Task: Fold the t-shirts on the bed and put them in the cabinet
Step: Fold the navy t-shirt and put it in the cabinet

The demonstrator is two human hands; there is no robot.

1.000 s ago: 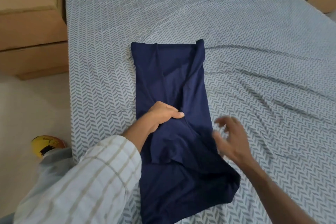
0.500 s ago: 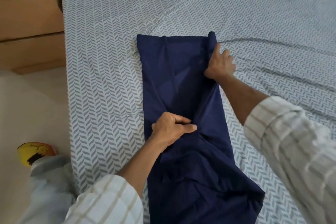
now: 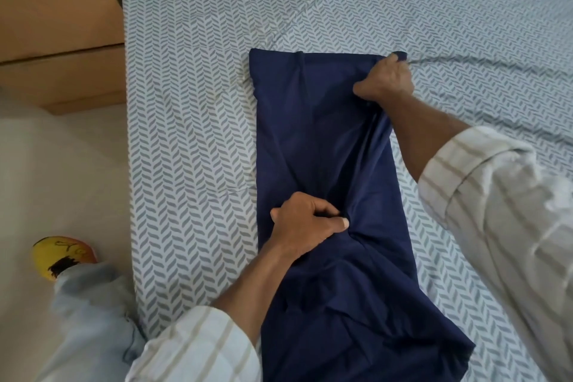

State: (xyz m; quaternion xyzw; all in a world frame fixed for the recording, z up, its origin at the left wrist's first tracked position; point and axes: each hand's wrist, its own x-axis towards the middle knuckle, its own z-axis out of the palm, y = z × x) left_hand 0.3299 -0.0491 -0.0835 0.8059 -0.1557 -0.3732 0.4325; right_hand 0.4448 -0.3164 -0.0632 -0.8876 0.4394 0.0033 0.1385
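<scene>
Navy t-shirt: on bed, folded into long strip. Left hand fingers pinch its middle; right hand grips far corner. Crosswise fold, cabinet pending.

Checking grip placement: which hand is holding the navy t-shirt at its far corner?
The right hand grips the navy t-shirt at its far right corner; the left hand pinches fabric at mid-length, nearer the person.

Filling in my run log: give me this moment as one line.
stage: folding | left hand: grips t-shirt middle | right hand: grips far right corner | t-shirt: lengthwise strip on bed
</scene>
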